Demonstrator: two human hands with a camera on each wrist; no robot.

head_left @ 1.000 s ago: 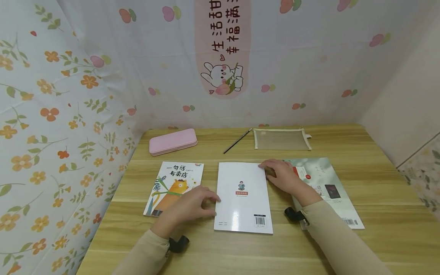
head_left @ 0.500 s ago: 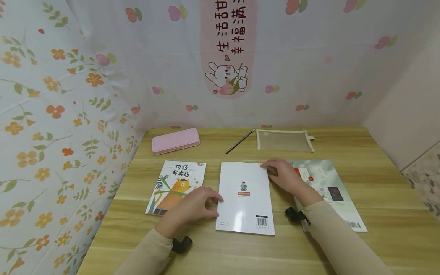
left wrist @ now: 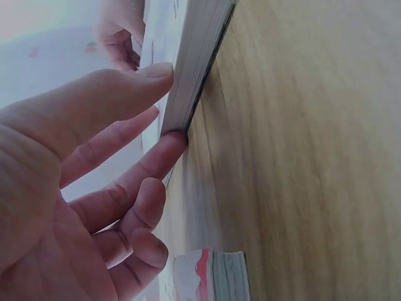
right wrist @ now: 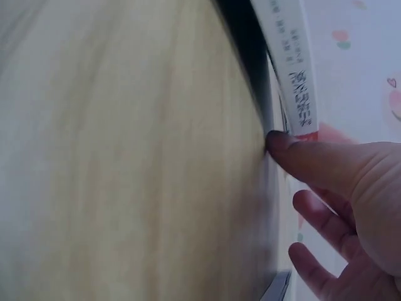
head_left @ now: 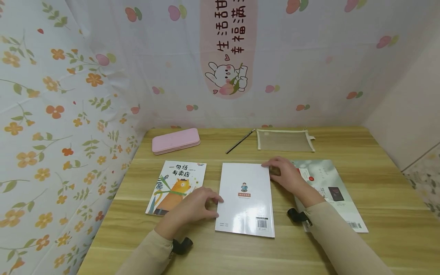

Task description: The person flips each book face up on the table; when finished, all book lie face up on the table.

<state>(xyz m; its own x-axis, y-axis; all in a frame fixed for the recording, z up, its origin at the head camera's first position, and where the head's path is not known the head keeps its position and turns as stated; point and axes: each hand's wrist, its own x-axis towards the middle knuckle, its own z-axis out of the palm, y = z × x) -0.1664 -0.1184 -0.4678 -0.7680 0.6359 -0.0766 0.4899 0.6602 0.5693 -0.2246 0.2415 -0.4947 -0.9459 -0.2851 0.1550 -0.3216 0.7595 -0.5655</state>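
Observation:
A white book (head_left: pixel 244 204) lies back cover up at the middle of the table. My left hand (head_left: pixel 194 206) is at its left edge, where the thumb and fingertips touch the page edges (left wrist: pixel 191 75) in the left wrist view. At the upper right corner my right hand (head_left: pixel 284 173) pinches the book, and the right side is slightly raised. In the right wrist view a dark gap shows beneath the lettered spine (right wrist: pixel 291 63), with the thumb at its lower edge. My left forearm passes over part of a picture book (head_left: pixel 177 183) with an orange animal on its cover.
A greenish magazine (head_left: pixel 331 191) lies to the right, partly under my right forearm. Along the back of the wooden table (head_left: pixel 206 252) are a pink pencil case (head_left: pixel 176 141), a dark pencil (head_left: pixel 240 141) and a mesh zip pouch (head_left: pixel 285 141). Printed cloth hangs behind.
The book's right side has risen a little at my right hand, and the glare on its cover has shifted. My left hand stays at the left edge. The head view has moved slightly.

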